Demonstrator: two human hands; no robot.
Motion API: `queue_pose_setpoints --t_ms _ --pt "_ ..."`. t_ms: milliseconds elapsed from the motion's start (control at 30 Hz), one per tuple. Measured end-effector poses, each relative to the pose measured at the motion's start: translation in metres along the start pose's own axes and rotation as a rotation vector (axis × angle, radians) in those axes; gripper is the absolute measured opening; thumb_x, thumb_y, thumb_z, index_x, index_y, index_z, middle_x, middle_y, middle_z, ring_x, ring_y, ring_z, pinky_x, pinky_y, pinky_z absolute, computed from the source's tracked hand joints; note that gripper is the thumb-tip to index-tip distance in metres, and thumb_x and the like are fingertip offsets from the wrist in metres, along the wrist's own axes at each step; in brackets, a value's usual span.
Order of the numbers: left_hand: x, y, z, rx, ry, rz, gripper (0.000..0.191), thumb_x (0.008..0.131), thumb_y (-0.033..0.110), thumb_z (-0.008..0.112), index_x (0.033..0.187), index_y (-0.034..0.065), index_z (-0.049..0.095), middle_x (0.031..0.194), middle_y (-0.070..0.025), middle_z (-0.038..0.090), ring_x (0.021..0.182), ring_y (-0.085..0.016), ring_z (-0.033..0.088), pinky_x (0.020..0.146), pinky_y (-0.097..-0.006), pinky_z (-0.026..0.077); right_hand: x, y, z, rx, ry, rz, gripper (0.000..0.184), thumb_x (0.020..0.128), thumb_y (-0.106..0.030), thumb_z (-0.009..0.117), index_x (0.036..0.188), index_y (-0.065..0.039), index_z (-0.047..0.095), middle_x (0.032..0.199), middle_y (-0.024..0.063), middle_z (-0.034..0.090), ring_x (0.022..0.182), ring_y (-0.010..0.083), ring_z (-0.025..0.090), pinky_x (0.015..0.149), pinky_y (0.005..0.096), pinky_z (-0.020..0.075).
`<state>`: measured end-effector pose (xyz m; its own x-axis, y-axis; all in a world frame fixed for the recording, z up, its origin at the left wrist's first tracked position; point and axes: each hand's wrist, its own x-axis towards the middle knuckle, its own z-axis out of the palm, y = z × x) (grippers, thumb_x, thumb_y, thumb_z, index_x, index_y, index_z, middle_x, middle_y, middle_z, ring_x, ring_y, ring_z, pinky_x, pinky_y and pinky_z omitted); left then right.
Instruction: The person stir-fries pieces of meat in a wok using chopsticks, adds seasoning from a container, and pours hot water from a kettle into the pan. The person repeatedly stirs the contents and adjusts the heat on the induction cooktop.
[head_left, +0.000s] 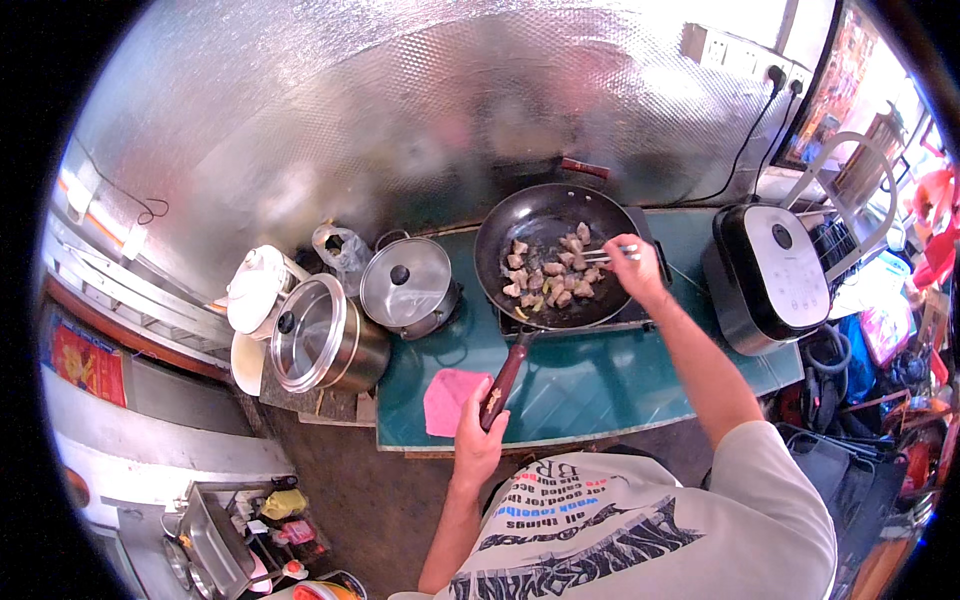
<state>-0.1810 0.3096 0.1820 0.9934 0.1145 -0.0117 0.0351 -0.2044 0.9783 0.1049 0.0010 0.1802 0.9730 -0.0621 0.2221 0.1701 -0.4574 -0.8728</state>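
My left hand (478, 435) grips the dark reddish-brown handle (504, 379) of a black frying pan (525, 206). The pan rests on a black stove (643, 325), most of which it hides. Browned meat chunks (555, 268) lie spread across the pan's bottom, with a few yellowish slices (521, 313) among them. My right hand (636, 266) holds a pair of light-coloured chopsticks (600, 256) over the pan's right side, their tips at the meat. Beside my left hand a pink cloth (450, 401) lies on the green tabletop (600, 386).
Left of the pan stand a lidded pot (406, 285), a taller steel pot (322, 337) and a white lidded pot (255, 292). A rice cooker (772, 274) sits at the right. Behind, cords (750, 146) hang from a socket strip (742, 56) on the foil-covered wall (420, 112).
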Motion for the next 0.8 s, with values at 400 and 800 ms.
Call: queue_pose_setpoints --t_ms 400,800 --pt "-0.003 0.003 -0.002 0.009 0.006 -0.013 0.06 0.091 0.002 0.067 0.146 -0.0027 0.044 0.143 -0.0195 0.053 0.133 -0.028 0.053 0.112 -0.0362 0.04 -0.047 -0.055 0.085 0.172 -0.197 -0.266 0.012 0.095 -0.014 0.069 0.095 -0.002 0.07 0.083 0.0033 0.069 0.071 0.0107 0.067 0.063 0.027 0.0527" --pt "-0.002 0.003 -0.001 0.043 0.024 0.009 0.06 0.091 0.003 0.067 0.146 -0.0024 0.044 0.144 -0.0206 0.053 0.134 -0.029 0.052 0.113 -0.0367 0.04 0.029 -0.024 0.019 -0.014 0.238 -0.171 0.018 0.091 -0.02 0.066 0.092 -0.003 0.071 0.091 0.0153 0.069 0.086 0.0324 0.068 0.077 0.0417 0.0521"
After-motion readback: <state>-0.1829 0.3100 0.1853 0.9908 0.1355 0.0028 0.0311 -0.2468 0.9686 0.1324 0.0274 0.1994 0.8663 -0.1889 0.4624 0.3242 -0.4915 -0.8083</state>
